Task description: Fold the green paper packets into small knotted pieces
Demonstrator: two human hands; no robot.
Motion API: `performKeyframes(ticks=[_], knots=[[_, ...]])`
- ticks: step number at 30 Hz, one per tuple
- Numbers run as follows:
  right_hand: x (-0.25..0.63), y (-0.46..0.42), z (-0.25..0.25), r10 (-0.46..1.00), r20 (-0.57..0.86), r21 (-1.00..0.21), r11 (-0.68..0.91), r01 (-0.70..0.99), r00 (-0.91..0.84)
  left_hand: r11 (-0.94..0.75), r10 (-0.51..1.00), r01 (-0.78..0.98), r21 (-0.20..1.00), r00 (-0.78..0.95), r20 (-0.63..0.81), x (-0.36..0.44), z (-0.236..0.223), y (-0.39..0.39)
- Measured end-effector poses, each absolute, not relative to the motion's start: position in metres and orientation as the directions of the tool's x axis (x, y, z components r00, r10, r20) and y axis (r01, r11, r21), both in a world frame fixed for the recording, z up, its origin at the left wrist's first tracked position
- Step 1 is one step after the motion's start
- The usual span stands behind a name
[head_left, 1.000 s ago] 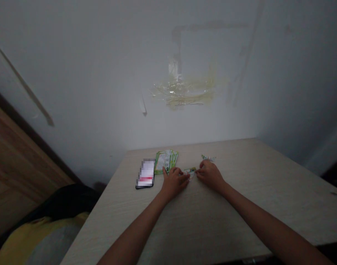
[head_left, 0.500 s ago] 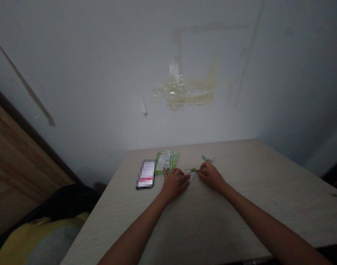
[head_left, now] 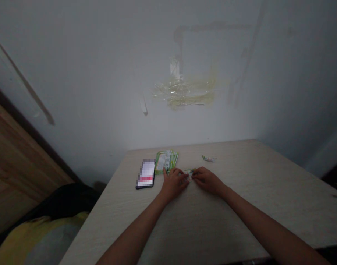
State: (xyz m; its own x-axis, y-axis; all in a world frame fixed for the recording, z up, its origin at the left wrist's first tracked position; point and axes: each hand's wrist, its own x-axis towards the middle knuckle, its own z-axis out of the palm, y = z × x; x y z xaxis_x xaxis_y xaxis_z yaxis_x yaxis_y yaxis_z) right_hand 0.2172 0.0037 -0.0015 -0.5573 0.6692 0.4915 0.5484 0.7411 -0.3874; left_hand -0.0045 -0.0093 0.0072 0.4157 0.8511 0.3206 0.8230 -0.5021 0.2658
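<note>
Between my hands lies a small green-and-white printed packet or paper piece (head_left: 188, 172), low on the table and partly covered by fingers. My left hand (head_left: 175, 183) is closed over its left side, thumb stretched toward the stack of green packets (head_left: 163, 162). At its right side my right hand (head_left: 207, 179) pinches the edge, thumb and fingertips together. The two hands' fingertips almost meet. Print too small to read covers the stacked packets, which are slightly fanned out.
A phone (head_left: 145, 175) with a pixelated screen lies left of the stack. Beyond my right hand is a crumpled green-and-white scrap (head_left: 209, 159). The pale wooden table (head_left: 240, 154) meets a wall (head_left: 102, 73) with tape remnants. Yellow and grey fabric (head_left: 47, 239) is at lower left.
My right hand has moved left and slightly toward me, with its fingertips now on the small piece closer to my left hand. The left hand stays nearly still.
</note>
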Motion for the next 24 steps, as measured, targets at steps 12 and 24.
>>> performKeyframes(ticks=[12, 24], knots=[[0.216, 0.002, -0.001, 0.640, 0.494, -0.353, 0.766, 0.538, -0.588, -0.539, 0.826, 0.792, 0.287, 0.431, 0.363, -0.009, 0.008, -0.007], [0.211, -0.001, 0.004, 0.678, 0.469, -0.420, 0.735, 0.533, -0.566, -0.635, 0.764, 0.729, 0.257, 0.542, 0.349, -0.020, 0.008, 0.001]])
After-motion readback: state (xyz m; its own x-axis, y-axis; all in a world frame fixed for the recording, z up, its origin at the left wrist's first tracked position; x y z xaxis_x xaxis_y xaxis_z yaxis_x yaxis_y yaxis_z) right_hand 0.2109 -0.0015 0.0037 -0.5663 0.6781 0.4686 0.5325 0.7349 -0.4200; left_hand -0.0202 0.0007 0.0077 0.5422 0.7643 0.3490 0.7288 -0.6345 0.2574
